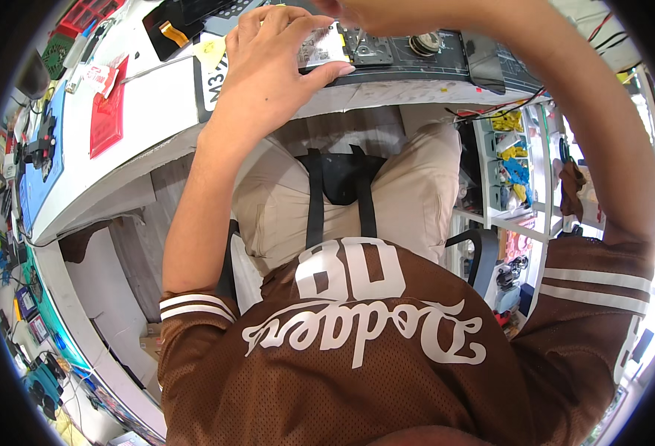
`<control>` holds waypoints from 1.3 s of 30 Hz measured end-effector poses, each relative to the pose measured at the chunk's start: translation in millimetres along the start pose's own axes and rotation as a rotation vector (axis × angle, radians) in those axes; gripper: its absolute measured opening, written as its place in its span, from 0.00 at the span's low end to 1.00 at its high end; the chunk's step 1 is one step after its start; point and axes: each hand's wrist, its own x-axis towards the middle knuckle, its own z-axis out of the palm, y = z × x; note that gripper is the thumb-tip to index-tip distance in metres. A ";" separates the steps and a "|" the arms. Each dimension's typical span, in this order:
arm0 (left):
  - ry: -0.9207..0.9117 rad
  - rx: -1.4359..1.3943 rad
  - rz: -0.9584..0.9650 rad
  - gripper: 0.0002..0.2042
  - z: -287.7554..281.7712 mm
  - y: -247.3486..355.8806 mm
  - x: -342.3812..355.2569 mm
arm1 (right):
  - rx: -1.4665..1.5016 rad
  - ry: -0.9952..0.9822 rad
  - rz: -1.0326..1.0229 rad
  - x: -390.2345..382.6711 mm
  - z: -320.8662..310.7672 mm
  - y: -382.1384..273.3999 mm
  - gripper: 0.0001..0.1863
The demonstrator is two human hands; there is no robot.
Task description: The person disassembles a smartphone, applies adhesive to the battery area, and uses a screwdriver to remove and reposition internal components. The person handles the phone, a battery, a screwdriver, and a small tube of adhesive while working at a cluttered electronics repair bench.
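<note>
With the left hand [264, 65] partly open, thumb and fingers bracing the opened device [376, 52] at upper centre, light force appears advisable; what the right hand [376, 16] holds cannot be told. A dark mat [454, 65] covers part of the white bench [160, 97]; shelving [521, 229] stands at right.

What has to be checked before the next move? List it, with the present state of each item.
1. Left hand at the labelled part: ok, thumb at its near edge; how firmly it presses, cannot tell.
2. Right hand fully in view: not ok, the upper edge cuts it off.
3. Anything held in the right hand: cannot tell.
4. Round metallic object apart from the left hand: ok, off to the right.
5. Yellow piece apart from the left hand: cannot tell, very close beside it.
6. Flat red packet apart from both hands: ok, farther left.
</note>
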 end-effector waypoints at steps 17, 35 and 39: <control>0.046 -0.064 0.028 0.28 1.4 -2.4 -2.8 | -0.132 0.183 -0.088 -4.2 24.7 9.8 0.11; 0.010 -0.057 -0.001 0.28 -2.3 1.9 -0.9 | -0.259 0.179 -0.114 8.5 35.7 5.2 0.11; -0.001 -0.058 -0.014 0.28 -2.4 3.7 0.2 | -0.258 0.161 -0.084 8.6 36.4 6.1 0.11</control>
